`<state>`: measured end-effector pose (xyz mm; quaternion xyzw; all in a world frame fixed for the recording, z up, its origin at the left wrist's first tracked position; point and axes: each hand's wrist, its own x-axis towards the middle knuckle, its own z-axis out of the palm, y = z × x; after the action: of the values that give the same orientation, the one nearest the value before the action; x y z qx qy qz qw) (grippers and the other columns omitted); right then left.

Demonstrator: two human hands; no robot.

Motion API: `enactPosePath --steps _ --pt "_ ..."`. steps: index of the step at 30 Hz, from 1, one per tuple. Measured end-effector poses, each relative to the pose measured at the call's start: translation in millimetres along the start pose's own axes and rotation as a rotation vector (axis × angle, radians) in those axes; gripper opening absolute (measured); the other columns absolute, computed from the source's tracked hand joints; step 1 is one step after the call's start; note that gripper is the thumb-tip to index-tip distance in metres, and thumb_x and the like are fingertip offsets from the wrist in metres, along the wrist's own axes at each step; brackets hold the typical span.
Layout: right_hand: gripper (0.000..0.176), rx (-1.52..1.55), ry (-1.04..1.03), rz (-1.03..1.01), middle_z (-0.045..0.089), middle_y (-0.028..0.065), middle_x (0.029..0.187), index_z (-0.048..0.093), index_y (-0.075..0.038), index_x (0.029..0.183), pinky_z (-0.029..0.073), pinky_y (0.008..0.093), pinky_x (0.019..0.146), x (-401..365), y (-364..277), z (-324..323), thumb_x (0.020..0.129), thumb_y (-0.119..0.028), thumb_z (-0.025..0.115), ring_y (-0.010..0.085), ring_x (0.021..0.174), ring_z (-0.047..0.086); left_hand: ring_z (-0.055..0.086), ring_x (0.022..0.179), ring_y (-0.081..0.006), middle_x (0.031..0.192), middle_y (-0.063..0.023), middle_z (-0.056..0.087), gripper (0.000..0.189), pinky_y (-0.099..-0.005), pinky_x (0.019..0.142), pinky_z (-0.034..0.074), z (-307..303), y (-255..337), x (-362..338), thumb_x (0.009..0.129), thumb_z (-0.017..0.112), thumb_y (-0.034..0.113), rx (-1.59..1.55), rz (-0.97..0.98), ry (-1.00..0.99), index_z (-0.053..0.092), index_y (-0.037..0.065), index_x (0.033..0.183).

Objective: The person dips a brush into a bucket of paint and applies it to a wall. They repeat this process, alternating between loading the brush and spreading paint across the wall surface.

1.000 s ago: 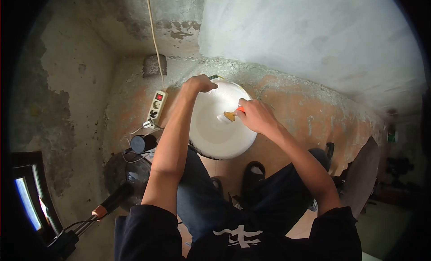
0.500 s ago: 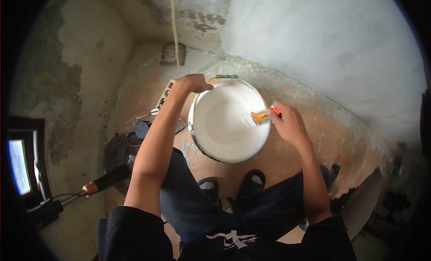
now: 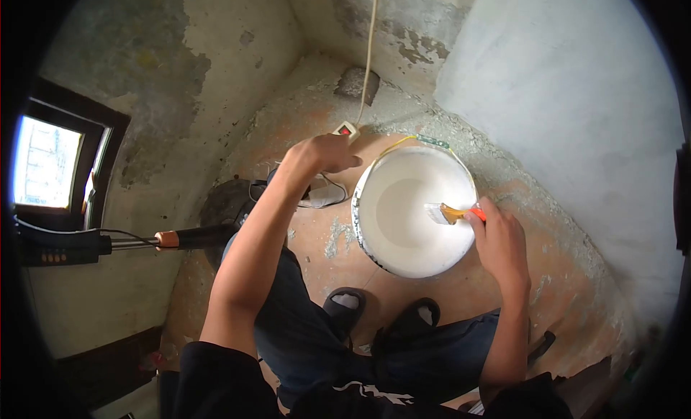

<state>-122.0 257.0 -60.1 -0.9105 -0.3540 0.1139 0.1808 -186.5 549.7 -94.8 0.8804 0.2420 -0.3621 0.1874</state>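
A white bucket (image 3: 414, 257) with a pale, creamy liquid inside stands on the floor in front of my feet. My right hand (image 3: 498, 239) is at its right rim, closed on the orange handle of a paintbrush (image 3: 452, 214). The white-coated bristles point left over the bucket's inside. My left hand (image 3: 327, 154) hangs off the bucket's upper left side, apart from the rim, near a power strip (image 3: 346, 131) with a red switch. Its fingers are bent, and the hand's own back hides much of them.
A pale cable (image 3: 371, 52) runs up from the power strip. Dark cords lie left of the bucket. A black pole-like device (image 3: 194, 237) reaches in from the left, below a small window (image 3: 54, 163). Peeling walls meet behind a dark floor patch (image 3: 356, 85).
The view has shifted left, so the bucket appears farther right. My left hand has come away from the bucket's rim. The brush has stayed in my right hand, its bristles now more clearly visible.
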Motion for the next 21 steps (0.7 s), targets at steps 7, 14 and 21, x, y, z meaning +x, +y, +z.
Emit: enactPosePath --steps 7,14,21 --pt "0.016 -0.255 -0.292 0.118 0.06 0.0201 0.076 0.055 0.001 0.082 0.044 0.0429 0.067 -10 43 21 0.077 -0.014 0.058 0.0363 0.075 0.058 0.047 0.111 -0.0308 0.121 -0.0218 0.047 0.067 -0.0368 0.092 0.036 9 10 45 0.079 0.052 0.046 0.057 0.191 0.061 0.038 -0.002 0.124" --pt "0.011 -0.368 -0.596 0.263 0.06 0.0213 0.08 0.055 0.002 0.08 0.046 0.0414 0.07 -25 44 27 0.076 -0.007 0.052 0.0344 0.081 0.059 0.049 0.109 -0.0312 0.119 -0.019 0.05 0.061 -0.038 0.09 0.038 10 37 63 0.08 0.05 0.047 0.06 0.28 0.005 0.044 0.001 0.12" --pt "0.016 -0.354 -0.527 0.26 0.059 0.0238 0.086 0.05 0.005 0.088 0.045 0.0425 0.075 -21 70 60 0.076 -0.003 0.043 0.0358 0.085 0.058 0.054 0.101 -0.0298 0.11 -0.0144 0.057 0.052 -0.0394 0.085 0.041 18 40 70 0.079 0.052 0.046 0.048 0.269 0.139 0.055 0.003 0.11"
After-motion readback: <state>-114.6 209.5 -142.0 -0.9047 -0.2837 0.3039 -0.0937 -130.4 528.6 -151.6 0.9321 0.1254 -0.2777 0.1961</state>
